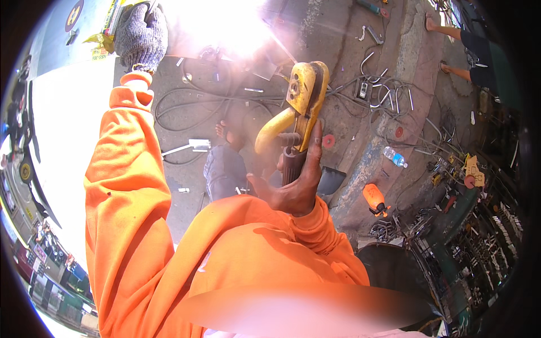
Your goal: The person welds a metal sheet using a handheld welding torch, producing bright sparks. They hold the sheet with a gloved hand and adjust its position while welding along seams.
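Note:
In my right hand (296,183) is the dark grip of a yellow electrode holder (302,84), with its lever on the near side. A thin welding rod (282,46) runs up and left from its jaws toward a white glare (217,22), which hides the rod's far end and whatever lies there. My left hand (141,36), in a grey knit glove, is reached far forward at the upper left with its fingers curled closed; what they hold I cannot make out. Beside it is a crumpled yellow packet (101,40). Both sleeves are orange.
Cables (191,101) loop over the stained concrete floor. To the right lie bent metal rods (389,96), a water bottle (395,157) and an orange bottle (374,197). Metal racking (484,248) stands at the lower right. Another person's legs (451,28) show at the upper right.

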